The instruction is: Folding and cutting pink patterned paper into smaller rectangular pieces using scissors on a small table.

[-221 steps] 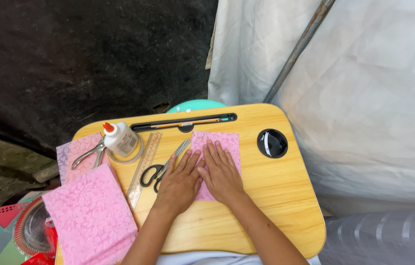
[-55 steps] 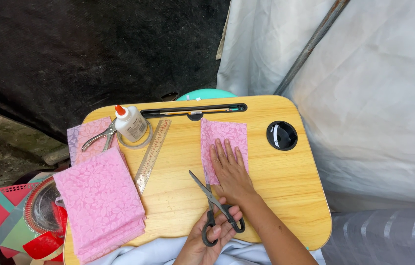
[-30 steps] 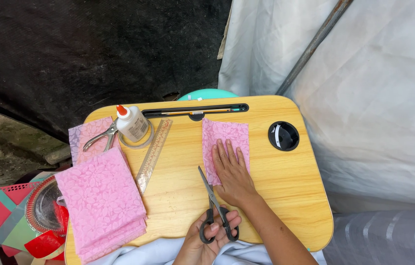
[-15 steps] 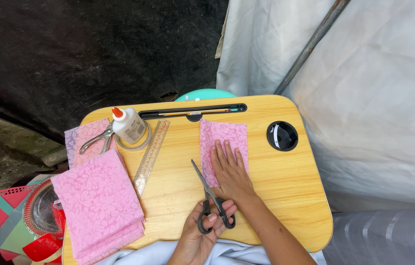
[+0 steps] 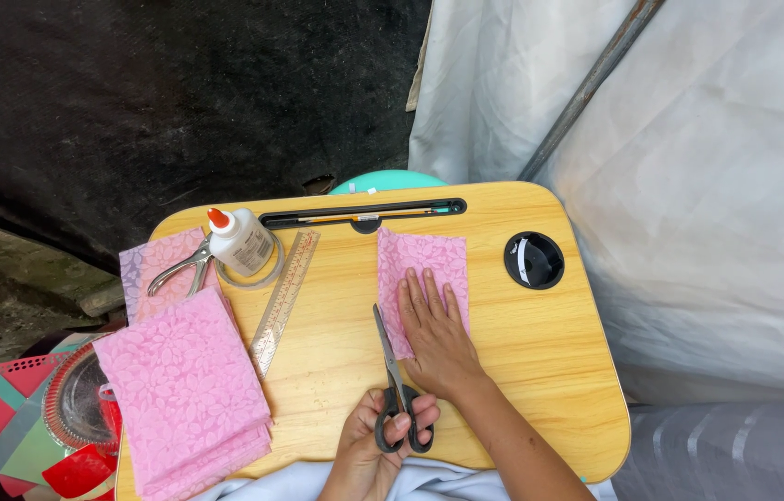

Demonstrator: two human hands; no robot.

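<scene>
Wooden lap table [image 5: 540, 343] with pink paper [image 5: 422, 264], ruler [image 5: 284, 299], glue bottle [image 5: 242, 241], paper stack [image 5: 183, 390].

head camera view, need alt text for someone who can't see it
Seen from above, a left hand holds black scissors beside a small pink sheet that the right hand presses flat on a wooden lap table. To the left lie a ruler, a glue bottle and a stack of pink sheets.

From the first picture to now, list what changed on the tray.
The left hand picked up the scissors and brought them to the pink sheet's left edge. The right hand stayed flat on the sheet. Glue bottle, ruler and pink stack unchanged.
</scene>
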